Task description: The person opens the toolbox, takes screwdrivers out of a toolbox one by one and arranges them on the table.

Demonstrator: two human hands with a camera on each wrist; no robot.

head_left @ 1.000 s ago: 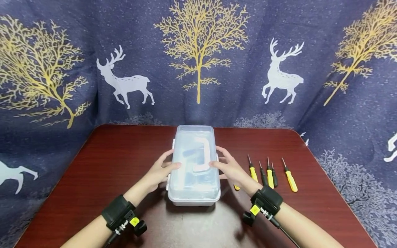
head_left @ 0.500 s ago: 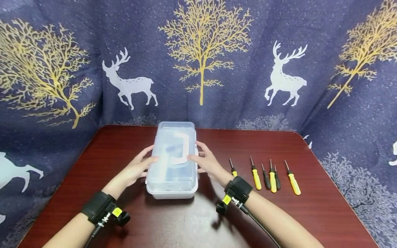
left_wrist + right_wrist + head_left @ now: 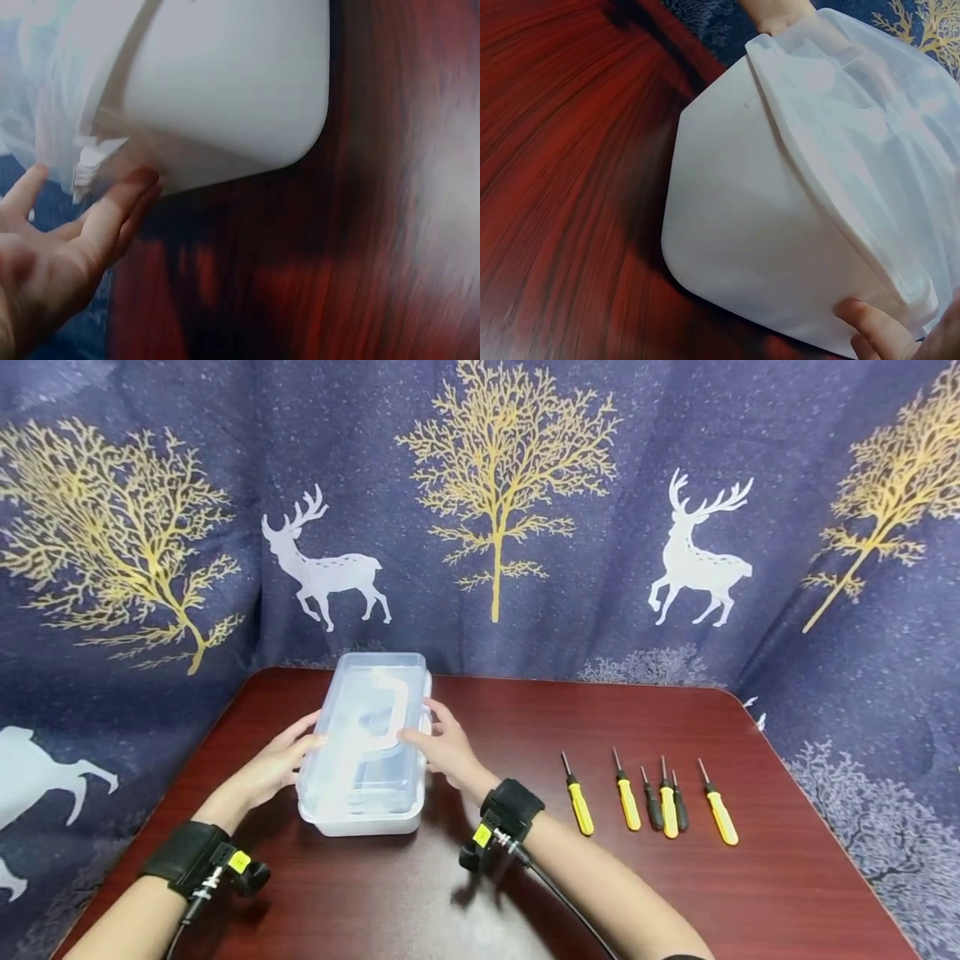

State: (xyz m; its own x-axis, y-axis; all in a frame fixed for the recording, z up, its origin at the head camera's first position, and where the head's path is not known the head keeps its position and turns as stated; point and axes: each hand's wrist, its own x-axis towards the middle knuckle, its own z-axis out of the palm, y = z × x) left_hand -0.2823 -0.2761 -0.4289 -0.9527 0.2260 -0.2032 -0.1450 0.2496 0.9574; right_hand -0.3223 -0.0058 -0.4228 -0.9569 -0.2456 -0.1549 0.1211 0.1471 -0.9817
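A white plastic storage box (image 3: 367, 827) with a clear lid (image 3: 360, 777) and a white handle (image 3: 397, 718) sits at the left of the table. My left hand (image 3: 270, 768) grips its left side, thumb on the lid edge. On the opposite side my right hand (image 3: 446, 747) holds it, thumb on the lid near the handle and fingers down the wall. In the left wrist view, fingers (image 3: 105, 217) touch the wall below a white latch (image 3: 91, 166). The right wrist view shows a fingertip (image 3: 855, 309) against the white wall. The contents are blurred by the lid.
Several screwdrivers lie on the right side of the dark red table (image 3: 510, 710), some with yellow handles (image 3: 722, 818), others black (image 3: 652, 808). A blue curtain (image 3: 450, 568) printed with deer and trees hangs behind the table. Cables run from both wrist bands.
Both hands have shifted the box leftward across the table, from the middle to the left. The leftmost yellow screwdriver, earlier partly covered by the right arm, now shows whole.
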